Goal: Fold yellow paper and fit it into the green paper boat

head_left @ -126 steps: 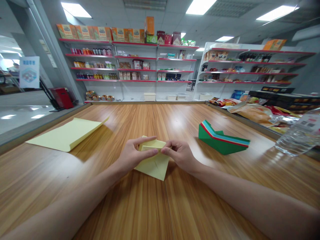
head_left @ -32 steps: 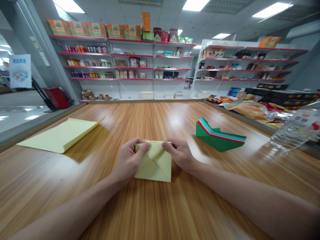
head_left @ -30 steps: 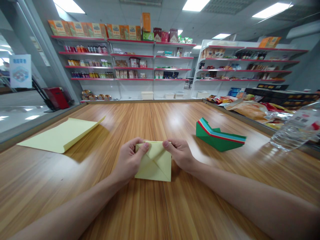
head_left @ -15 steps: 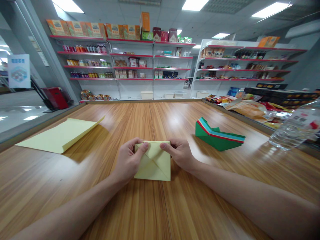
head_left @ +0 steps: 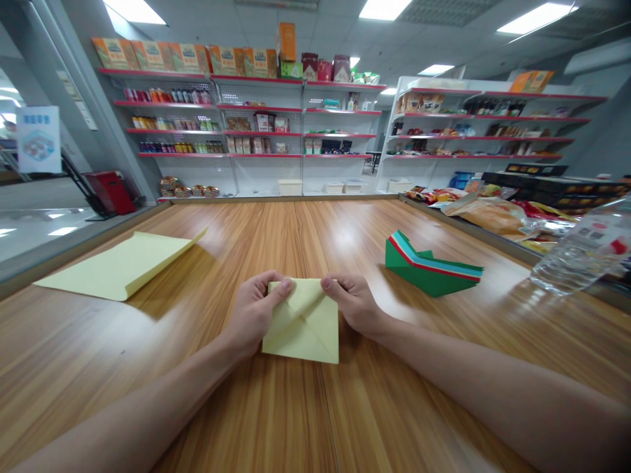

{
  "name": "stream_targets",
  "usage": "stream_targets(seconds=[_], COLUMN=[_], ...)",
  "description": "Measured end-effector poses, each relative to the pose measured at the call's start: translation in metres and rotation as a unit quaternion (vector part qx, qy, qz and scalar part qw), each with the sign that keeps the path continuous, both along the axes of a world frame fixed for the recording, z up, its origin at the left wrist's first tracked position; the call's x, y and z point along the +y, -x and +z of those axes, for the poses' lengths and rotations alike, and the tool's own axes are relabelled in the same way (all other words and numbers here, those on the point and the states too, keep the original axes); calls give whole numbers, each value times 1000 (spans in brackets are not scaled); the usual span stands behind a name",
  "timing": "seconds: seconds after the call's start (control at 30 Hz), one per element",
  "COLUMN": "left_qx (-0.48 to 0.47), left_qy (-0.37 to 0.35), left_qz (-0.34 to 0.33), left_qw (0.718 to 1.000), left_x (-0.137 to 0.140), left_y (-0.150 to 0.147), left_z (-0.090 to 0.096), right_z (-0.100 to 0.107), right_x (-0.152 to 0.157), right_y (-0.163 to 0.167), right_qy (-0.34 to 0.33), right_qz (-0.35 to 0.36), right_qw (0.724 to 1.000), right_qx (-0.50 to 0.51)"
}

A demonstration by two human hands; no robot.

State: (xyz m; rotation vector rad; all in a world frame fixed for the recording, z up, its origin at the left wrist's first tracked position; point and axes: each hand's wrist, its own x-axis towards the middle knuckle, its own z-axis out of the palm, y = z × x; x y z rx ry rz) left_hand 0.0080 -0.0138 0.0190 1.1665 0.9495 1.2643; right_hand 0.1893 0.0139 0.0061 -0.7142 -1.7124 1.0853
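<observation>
A yellow sheet of paper folded into a square (head_left: 303, 332) is held up in front of me, with diagonal creases crossing near its middle. My left hand (head_left: 256, 309) pinches its upper left corner, thumb on the near face. At the upper right corner, my right hand (head_left: 357, 303) grips it the same way. The other fingers of both hands are curled behind the paper and partly hidden.
A larger yellow paper sheet (head_left: 118, 263) with a curled edge lies on the wooden table (head_left: 236, 230) to the left. To the right stands a folded green, red and blue paper piece (head_left: 431, 269). A clear plastic bottle (head_left: 576, 253) and snack packs (head_left: 493, 217) are at the far right.
The folded paper has tilted slightly, its lower edge coming a little nearer to me. My right thumb has shifted slightly right along the top edge.
</observation>
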Motion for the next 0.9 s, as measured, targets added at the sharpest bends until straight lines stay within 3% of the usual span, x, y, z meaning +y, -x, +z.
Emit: stream_targets(seconds=[0.27,0.5,0.7,0.9], left_qx=[23,97,83,91], left_qy=[-9,-74,-50,-49], left_qz=[9,60,60,90], left_qw=[1000,991,994,991], left_x=[-1,-1,0,2], left_y=[-4,-2,-4,-2], left_z=[-1,-3,-1,-5], right_z=[0,3,2,-3], right_x=[-3,0,5,13], right_y=[2,0,1,2], right_qy=[75,-2,107,175], right_qz=[13,-71,-5,-6], right_qw=[996,997,992,970], right_qx=[43,-13,69,168])
